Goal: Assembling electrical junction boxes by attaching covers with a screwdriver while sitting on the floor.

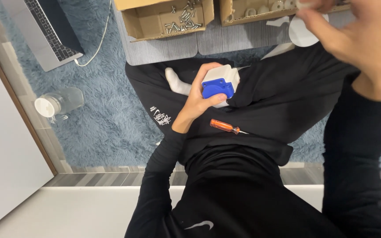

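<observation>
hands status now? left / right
Left hand: closed on the white-and-blue block.
Right hand: raised near the white disc; grip cannot be told.

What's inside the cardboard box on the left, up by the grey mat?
The left cardboard box holds a loose pile of silver screws on its bare bottom. Its front wall and top flap hide the edges, so anything lying there cannot be seen.

laptop (45,31), glass jar (58,104), screwdriver (225,127)
</observation>
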